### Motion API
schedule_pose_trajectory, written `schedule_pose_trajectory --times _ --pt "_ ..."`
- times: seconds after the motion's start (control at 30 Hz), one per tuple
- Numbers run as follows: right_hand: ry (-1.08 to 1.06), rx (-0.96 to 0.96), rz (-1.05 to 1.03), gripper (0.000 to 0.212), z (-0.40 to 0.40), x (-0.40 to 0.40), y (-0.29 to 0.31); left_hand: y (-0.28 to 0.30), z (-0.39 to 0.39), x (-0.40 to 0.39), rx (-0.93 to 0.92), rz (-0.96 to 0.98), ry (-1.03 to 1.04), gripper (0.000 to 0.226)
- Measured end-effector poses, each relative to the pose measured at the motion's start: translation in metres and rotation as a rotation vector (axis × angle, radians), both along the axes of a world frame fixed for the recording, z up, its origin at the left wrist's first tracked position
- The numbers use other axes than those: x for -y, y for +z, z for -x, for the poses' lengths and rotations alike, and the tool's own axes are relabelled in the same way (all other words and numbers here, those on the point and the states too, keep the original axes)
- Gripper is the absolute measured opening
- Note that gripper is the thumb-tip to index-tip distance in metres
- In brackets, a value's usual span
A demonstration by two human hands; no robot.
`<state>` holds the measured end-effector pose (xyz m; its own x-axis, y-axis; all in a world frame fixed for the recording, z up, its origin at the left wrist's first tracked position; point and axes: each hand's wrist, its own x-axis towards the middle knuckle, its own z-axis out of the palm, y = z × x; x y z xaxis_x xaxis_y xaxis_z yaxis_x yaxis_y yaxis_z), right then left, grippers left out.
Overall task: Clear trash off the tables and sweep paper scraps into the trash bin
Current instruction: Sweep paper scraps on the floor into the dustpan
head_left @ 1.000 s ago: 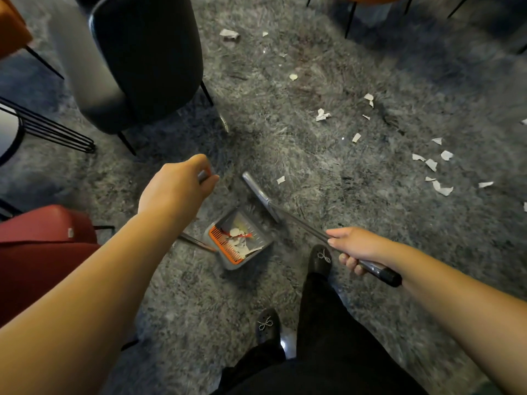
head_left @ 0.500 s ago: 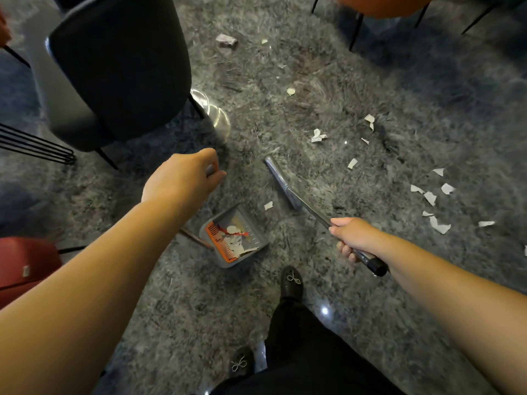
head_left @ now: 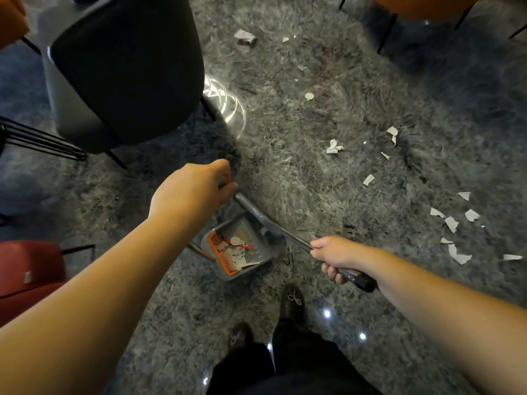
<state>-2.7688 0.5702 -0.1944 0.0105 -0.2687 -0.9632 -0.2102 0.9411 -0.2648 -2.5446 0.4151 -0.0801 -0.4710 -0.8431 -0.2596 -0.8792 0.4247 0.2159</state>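
A grey dustpan (head_left: 258,266) with an orange comb edge stands on the grey stone floor between my arms, holding white scraps and a red bit. My left hand (head_left: 189,192) grips the top of its long handle. My right hand (head_left: 335,253) grips the dark broom handle (head_left: 355,277); the broom head (head_left: 251,206) lies at the pan's far edge. Several white paper scraps (head_left: 452,223) lie on the floor at right, with more scraps (head_left: 333,146) further out and a crumpled piece (head_left: 245,37) at the top.
A black chair (head_left: 125,67) stands at upper left, an orange chair (head_left: 427,7) at upper right, a red seat (head_left: 28,269) at lower left. Black wire legs (head_left: 37,141) jut in from the left. My black shoes (head_left: 292,303) stand just behind the dustpan.
The broom head has swept back toward the dustpan, and the lone scrap beside it is gone from the floor. The view has shifted, with the red seat larger at left.
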Motion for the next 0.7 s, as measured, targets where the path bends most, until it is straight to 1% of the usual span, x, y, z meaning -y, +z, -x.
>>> schedule_pose_trajectory --times 0.1,0.23,0.43,0.57,0.7 --pt "0.003 0.068 -0.047 0.044 -0.004 -0.002 0.008 -0.003 -0.006 0.001 -0.013 0.007 0.019 0.022" --pt "-0.017 0.069 -0.04 0.044 -0.01 -0.011 0.023 -0.004 -0.021 0.007 -0.023 0.009 0.037 0.022" --pt "-0.174 0.022 -0.007 0.043 -0.024 -0.016 0.039 0.006 -0.039 0.014 -0.083 -0.021 0.034 0.023" --pt "-0.307 -0.023 0.017 0.042 -0.031 -0.019 0.04 0.02 -0.038 0.02 -0.171 -0.06 -0.003 0.021" --pt "-0.44 -0.054 0.052 0.043 -0.032 -0.021 0.046 0.03 -0.034 0.023 -0.22 -0.048 -0.066 0.021"
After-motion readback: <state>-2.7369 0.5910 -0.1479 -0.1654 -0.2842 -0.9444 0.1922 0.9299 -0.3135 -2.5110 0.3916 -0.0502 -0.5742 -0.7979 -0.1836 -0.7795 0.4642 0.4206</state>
